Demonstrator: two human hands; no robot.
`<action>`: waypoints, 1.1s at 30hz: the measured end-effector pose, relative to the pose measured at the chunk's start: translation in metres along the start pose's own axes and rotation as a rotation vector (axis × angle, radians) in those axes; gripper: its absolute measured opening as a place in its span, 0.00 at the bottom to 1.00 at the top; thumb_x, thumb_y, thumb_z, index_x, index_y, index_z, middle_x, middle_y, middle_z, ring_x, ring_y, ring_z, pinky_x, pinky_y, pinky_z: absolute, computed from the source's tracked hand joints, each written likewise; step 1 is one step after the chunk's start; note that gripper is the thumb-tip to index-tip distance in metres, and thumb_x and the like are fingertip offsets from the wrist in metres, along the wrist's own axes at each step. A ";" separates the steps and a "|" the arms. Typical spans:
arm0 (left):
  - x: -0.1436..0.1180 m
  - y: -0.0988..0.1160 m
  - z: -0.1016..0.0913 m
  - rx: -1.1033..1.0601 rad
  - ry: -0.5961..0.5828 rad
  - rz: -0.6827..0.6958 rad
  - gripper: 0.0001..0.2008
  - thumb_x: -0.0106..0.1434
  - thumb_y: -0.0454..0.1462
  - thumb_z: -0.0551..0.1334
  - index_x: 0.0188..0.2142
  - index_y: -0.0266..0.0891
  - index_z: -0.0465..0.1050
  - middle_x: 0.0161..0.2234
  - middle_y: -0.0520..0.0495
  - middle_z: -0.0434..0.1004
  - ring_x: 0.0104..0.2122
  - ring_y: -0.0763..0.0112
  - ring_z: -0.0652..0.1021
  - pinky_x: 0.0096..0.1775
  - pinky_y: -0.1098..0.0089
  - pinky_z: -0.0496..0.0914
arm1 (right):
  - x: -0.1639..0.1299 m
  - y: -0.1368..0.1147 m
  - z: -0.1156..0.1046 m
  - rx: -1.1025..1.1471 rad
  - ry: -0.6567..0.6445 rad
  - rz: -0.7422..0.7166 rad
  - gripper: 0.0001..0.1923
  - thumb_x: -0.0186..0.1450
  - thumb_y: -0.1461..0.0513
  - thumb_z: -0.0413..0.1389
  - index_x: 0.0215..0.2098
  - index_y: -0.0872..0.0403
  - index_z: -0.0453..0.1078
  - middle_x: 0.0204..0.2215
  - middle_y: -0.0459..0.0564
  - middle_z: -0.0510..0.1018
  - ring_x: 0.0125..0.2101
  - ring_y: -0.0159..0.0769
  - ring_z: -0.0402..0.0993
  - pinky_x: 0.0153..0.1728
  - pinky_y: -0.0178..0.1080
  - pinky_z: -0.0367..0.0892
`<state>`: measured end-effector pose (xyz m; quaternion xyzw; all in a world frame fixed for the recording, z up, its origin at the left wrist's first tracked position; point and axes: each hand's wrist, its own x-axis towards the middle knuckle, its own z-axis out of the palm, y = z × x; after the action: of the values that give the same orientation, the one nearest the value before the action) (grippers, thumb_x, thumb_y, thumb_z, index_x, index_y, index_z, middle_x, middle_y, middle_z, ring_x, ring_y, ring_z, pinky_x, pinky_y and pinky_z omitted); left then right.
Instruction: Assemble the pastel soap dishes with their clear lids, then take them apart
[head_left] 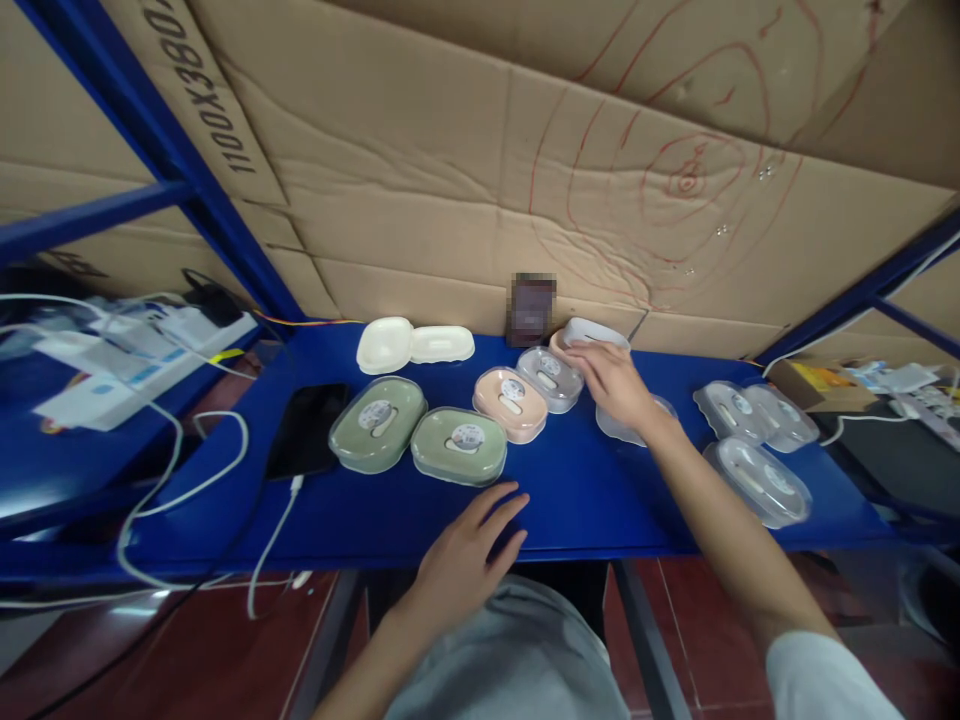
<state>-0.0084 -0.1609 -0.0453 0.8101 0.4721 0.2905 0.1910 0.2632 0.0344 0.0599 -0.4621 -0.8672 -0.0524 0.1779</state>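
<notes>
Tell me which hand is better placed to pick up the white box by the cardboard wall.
Right hand, probably: its fingers already touch the white box. The left hand rests flat near the shelf's front edge.

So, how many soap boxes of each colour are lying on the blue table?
Green boxes: 2
Pink boxes: 2, one partly hidden behind the right hand
Cream pieces: 2
Clear boxes: 5, one under the right hand
White piece, at the fingertips: 1
Total: 12
</notes>
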 end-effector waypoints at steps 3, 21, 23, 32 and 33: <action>0.000 0.000 -0.001 0.015 0.010 0.008 0.20 0.77 0.39 0.58 0.66 0.49 0.71 0.67 0.45 0.73 0.64 0.61 0.78 0.61 0.59 0.77 | 0.059 -0.001 0.013 -0.041 -0.078 -0.060 0.23 0.80 0.59 0.41 0.58 0.54 0.76 0.68 0.57 0.73 0.62 0.54 0.70 0.60 0.55 0.63; -0.001 0.000 0.002 0.063 0.039 0.046 0.16 0.76 0.38 0.59 0.61 0.47 0.75 0.65 0.45 0.75 0.61 0.59 0.80 0.60 0.59 0.79 | -0.029 0.000 0.028 -0.030 0.075 0.114 0.24 0.82 0.56 0.39 0.57 0.54 0.75 0.47 0.58 0.85 0.45 0.48 0.80 0.48 0.45 0.68; -0.001 0.000 0.002 0.072 0.038 0.045 0.16 0.76 0.38 0.59 0.60 0.46 0.76 0.65 0.44 0.75 0.60 0.58 0.81 0.59 0.58 0.79 | -0.048 0.007 0.033 -0.052 0.066 0.148 0.23 0.81 0.57 0.40 0.56 0.54 0.76 0.45 0.58 0.86 0.44 0.47 0.81 0.48 0.45 0.67; 0.001 0.002 0.000 0.092 0.043 0.049 0.15 0.77 0.38 0.59 0.59 0.45 0.77 0.64 0.44 0.76 0.59 0.58 0.82 0.59 0.59 0.80 | -0.056 0.040 0.043 -0.193 0.004 0.251 0.16 0.78 0.60 0.50 0.52 0.55 0.78 0.47 0.60 0.86 0.50 0.52 0.79 0.56 0.53 0.57; 0.001 0.001 0.000 0.097 0.051 0.057 0.15 0.77 0.38 0.59 0.58 0.45 0.77 0.64 0.44 0.77 0.59 0.58 0.82 0.58 0.59 0.80 | -0.057 0.042 0.043 -0.207 -0.002 0.259 0.15 0.77 0.60 0.50 0.52 0.55 0.78 0.47 0.60 0.86 0.50 0.51 0.79 0.56 0.53 0.57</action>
<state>-0.0067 -0.1604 -0.0444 0.8239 0.4671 0.2931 0.1310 0.3156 0.0249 -0.0033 -0.5857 -0.7906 -0.1178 0.1339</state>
